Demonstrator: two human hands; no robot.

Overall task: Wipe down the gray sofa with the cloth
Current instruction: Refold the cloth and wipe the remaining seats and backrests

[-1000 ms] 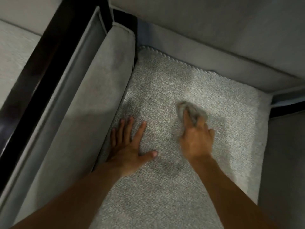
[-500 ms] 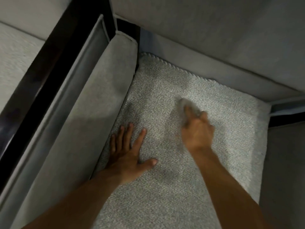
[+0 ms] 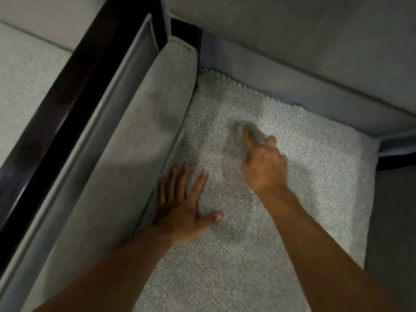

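Observation:
The gray sofa's textured seat cushion (image 3: 315, 176) fills the middle of the view. My right hand (image 3: 263, 167) grips a small bunched gray cloth (image 3: 246, 130) and presses it onto the cushion near its centre; the cloth is blurred and partly hidden by my fingers. Flat on the cushion lies my left hand (image 3: 180, 210), fingers spread, close to the left armrest (image 3: 139, 136).
The padded armrest has a dark wooden frame (image 3: 74, 77) along its outer side. The smooth gray backrest (image 3: 292, 41) rises at the top. A second dark-framed armrest (image 3: 396, 154) bounds the cushion on the right. Another pale cushion (image 3: 20, 70) lies far left.
My right hand has slid the cloth a short way up the cushion toward the backrest. My left hand has stayed flat in the same place.

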